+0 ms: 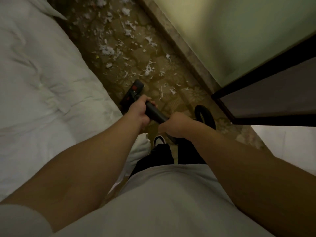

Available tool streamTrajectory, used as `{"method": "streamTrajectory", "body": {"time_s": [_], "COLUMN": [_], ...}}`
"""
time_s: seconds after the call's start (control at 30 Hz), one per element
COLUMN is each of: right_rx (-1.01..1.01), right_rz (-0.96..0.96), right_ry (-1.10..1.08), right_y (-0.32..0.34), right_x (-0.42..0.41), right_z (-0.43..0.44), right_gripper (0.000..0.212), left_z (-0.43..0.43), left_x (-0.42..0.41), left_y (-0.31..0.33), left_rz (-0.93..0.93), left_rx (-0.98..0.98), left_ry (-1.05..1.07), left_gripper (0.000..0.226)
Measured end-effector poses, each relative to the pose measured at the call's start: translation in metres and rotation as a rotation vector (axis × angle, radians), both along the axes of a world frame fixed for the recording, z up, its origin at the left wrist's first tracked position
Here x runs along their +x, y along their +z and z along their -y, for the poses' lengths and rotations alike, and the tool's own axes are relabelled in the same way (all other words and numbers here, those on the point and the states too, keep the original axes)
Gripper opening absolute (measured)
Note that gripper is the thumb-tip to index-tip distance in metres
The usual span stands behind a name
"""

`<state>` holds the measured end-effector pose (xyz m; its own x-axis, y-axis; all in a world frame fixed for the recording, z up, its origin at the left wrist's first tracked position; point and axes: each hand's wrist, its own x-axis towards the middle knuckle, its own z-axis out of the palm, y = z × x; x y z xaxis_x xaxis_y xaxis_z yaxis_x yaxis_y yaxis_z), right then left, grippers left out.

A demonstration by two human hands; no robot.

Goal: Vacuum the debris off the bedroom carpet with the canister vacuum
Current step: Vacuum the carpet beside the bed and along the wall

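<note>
A black vacuum wand (154,112) slants down to a dark floor head (132,94) with a red mark, resting on the patterned brown carpet (181,100) beside the bed. My left hand (139,109) grips the wand lower down, and my right hand (174,124) grips its upper end. White shredded debris (126,31) is scattered over the carpet beyond the head, up to the far end of the aisle. A black hose loop (204,116) curves on the floor to the right of my right hand.
A white bed (39,74) fills the left side and narrows the aisle. A stone skirting (179,48) and pale wall run along the right. A dark-framed furniture panel (266,100) juts in at right. My shoe (159,140) stands on the carpet below the wand.
</note>
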<state>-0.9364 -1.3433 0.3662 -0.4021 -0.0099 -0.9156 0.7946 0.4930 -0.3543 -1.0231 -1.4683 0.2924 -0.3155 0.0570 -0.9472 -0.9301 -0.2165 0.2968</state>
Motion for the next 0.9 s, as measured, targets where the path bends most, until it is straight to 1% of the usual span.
{"method": "streamTrajectory", "body": {"time_s": [0.07, 0.17, 0.3, 0.4, 0.47, 0.57, 0.73, 0.9], "right_rx": [0.035, 0.057, 0.062, 0.083, 0.097, 0.083, 0.072, 0.035], "right_rz": [-0.007, 0.017, 0.046, 0.066, 0.079, 0.079, 0.074, 0.078], "right_ry": [-0.025, -0.074, -0.123, -0.173, -0.202, -0.252, -0.27, -0.3], "right_y": [0.002, 0.008, 0.021, 0.028, 0.033, 0.039, 0.036, 0.028], "right_x": [0.005, 0.012, 0.023, 0.032, 0.037, 0.039, 0.03, 0.006], "right_z": [-0.023, -0.063, -0.124, -0.17, -0.199, -0.237, -0.267, -0.269], "right_gripper": [0.028, 0.035, 0.033, 0.038, 0.031, 0.025, 0.026, 0.036], "left_z": [-0.027, -0.072, -0.139, -0.19, -0.222, -0.261, -0.291, -0.293], "left_x": [0.001, 0.005, 0.011, 0.018, 0.022, 0.022, 0.011, -0.016], "left_y": [0.006, 0.009, 0.014, 0.021, 0.027, 0.035, 0.042, 0.044], "left_rz": [0.015, 0.044, 0.085, 0.101, 0.095, 0.075, 0.07, 0.085], "left_rx": [0.008, 0.035, 0.064, 0.088, 0.093, 0.089, 0.082, 0.054], "left_ry": [-0.04, -0.07, -0.136, -0.171, -0.199, -0.244, -0.239, -0.236], "left_gripper": [0.013, 0.008, 0.008, 0.011, 0.018, 0.017, 0.02, 0.007]}}
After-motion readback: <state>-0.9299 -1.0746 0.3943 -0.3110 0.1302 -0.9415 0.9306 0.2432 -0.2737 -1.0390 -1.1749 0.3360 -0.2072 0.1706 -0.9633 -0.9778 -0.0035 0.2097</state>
